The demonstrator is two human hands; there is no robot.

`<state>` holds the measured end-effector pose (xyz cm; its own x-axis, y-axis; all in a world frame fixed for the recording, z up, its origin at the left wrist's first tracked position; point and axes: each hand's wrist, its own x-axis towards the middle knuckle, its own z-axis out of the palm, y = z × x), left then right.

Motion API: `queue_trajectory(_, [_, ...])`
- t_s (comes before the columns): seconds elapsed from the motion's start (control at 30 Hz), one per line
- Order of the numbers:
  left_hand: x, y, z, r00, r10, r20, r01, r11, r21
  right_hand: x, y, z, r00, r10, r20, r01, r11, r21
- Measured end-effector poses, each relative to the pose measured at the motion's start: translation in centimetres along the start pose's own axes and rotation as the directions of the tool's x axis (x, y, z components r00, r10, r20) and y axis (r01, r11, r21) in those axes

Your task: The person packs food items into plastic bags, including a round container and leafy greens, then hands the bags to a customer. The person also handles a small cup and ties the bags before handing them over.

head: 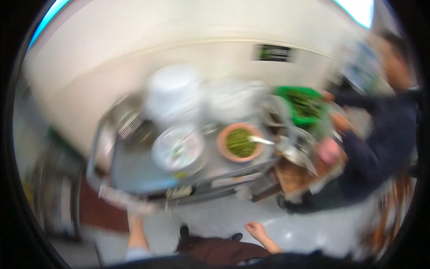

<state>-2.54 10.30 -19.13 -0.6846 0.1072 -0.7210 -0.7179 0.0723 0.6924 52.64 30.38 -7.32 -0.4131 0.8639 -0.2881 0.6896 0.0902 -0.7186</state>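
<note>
My left hand is blurred at the front edge of a metal cart or table; whether it grips the edge I cannot tell. Out over the floor, clear of the cart, my right hand hangs with its fingers curled and nothing visible in it. On the metal top stand an orange bowl of chopped green food with a white spoon, and a round white container with blurred contents. Behind them are a tall white stack and a white plastic-wrapped pile.
At the right, a seated person in dark clothing has both hands near a green basket of leafy greens. A wooden table, a pink object and plastic bags are beside the cart. Metal pans lie back left, near the wall.
</note>
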Motion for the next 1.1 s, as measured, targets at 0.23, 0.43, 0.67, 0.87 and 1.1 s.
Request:
queue_trajectory(0.23, [-2.1,4.1,0.4,0.993,-0.046,0.112,0.025,0.984,0.178,4.5,-7.4,15.9,0.936,0.207,0.284,-0.347,0.679,0.647])
queue_trajectory(0.43, [-4.7,3.4,1.5,0.97,-0.115,0.214,0.032,0.933,0.359,6.9,-19.0,27.1,0.787,-0.01,0.617,-0.464,0.649,0.602])
queue_trajectory(0.67, [-7.3,3.8,-1.2,0.966,-0.077,0.246,-0.037,0.902,0.429,7.2,-21.6,33.1,0.679,-0.223,0.699,-0.423,0.661,0.621])
queue_trajectory(0.87, [-7.5,4.8,-2.1,0.958,-0.066,0.278,-0.074,0.881,0.467,5.9,-20.1,32.3,0.727,-0.13,0.675,-0.485,0.598,0.638])
queue_trajectory(1.1, [-7.9,5.6,-2.4,0.94,-0.084,0.332,-0.099,0.861,0.499,7.4,-22.0,35.5,0.768,-0.167,0.618,-0.44,0.564,0.699])
